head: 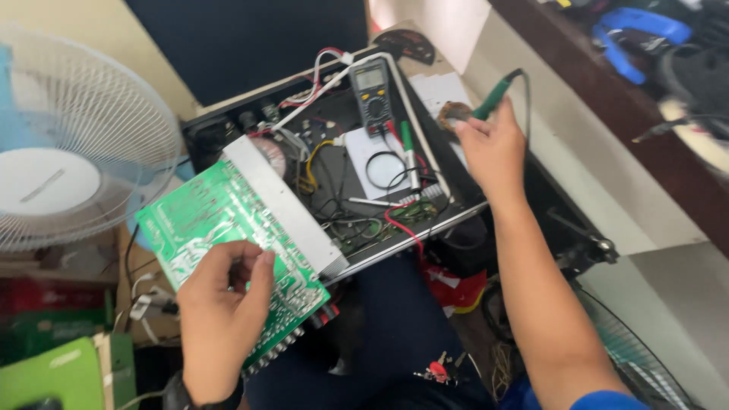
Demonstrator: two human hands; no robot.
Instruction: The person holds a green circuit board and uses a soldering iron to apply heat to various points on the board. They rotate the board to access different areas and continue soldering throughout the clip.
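My left hand (220, 311) grips the near edge of a green circuit board (205, 220) that is tipped up, solder side showing, with a silver heat sink (277, 201) along its far edge. The board hangs over an open black metal chassis (345, 163) full of wires. My right hand (493, 148) holds a green-handled soldering iron (497, 95), whose tip rests at a small round brownish tin (454, 115) on the chassis's right rim. A grey multimeter (372, 95) with red and black leads lies inside the chassis at the back.
A white table fan (68, 152) stands at the left. Green and red boxes (53, 334) sit at the lower left. A second fan grille (645, 357) lies at the lower right. Blue and dark objects (638, 34) rest on a brown shelf at the upper right.
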